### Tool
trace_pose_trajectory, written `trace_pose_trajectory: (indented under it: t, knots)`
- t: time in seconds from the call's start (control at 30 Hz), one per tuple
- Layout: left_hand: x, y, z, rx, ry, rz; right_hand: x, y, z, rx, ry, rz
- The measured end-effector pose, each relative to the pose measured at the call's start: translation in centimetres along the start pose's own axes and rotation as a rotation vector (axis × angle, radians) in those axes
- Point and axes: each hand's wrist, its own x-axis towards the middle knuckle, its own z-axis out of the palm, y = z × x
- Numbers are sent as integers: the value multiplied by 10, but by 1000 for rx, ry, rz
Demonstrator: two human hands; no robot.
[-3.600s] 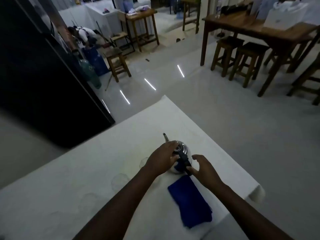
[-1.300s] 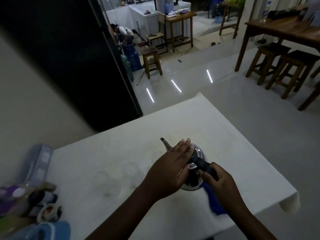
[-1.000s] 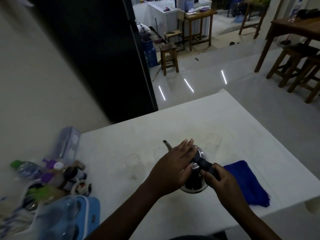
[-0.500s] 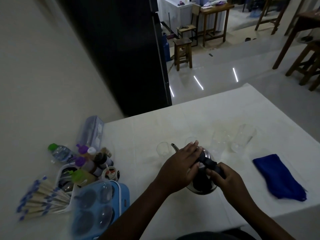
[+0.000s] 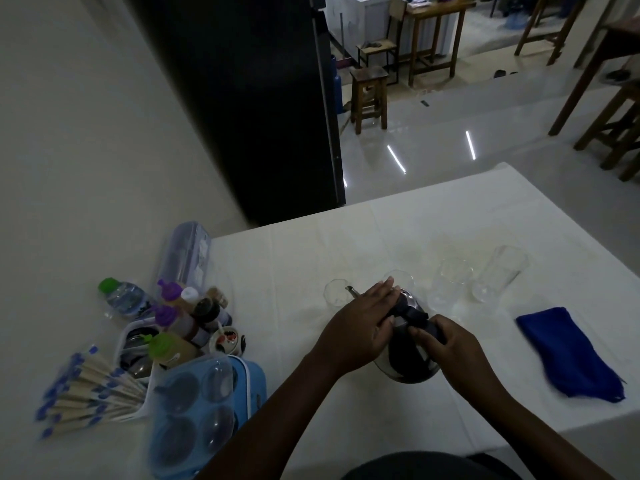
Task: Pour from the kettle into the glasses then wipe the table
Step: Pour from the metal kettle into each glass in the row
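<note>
Hands [image 5: 356,332] on kettle [image 5: 410,362], spout near glass [image 5: 335,292]

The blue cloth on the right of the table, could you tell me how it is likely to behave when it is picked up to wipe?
The blue cloth lies flat and rumpled on the table, so it is probably floppy and will drape from the fingers. It looks thin, so likely light. It is soft fabric, so it should not roll, tip or break.
</note>
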Motion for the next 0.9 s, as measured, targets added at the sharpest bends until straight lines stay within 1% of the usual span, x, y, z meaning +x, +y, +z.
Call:
trace_pose_trajectory:
  t: [0.63,0.9]
  knots:
    - [-3,-16,1,-64,1,-33,7,-12,5,-28,-66,-2]
    - [-2,-19,2,-70,-1,-47,9,-11,5,-23,-60,-5]
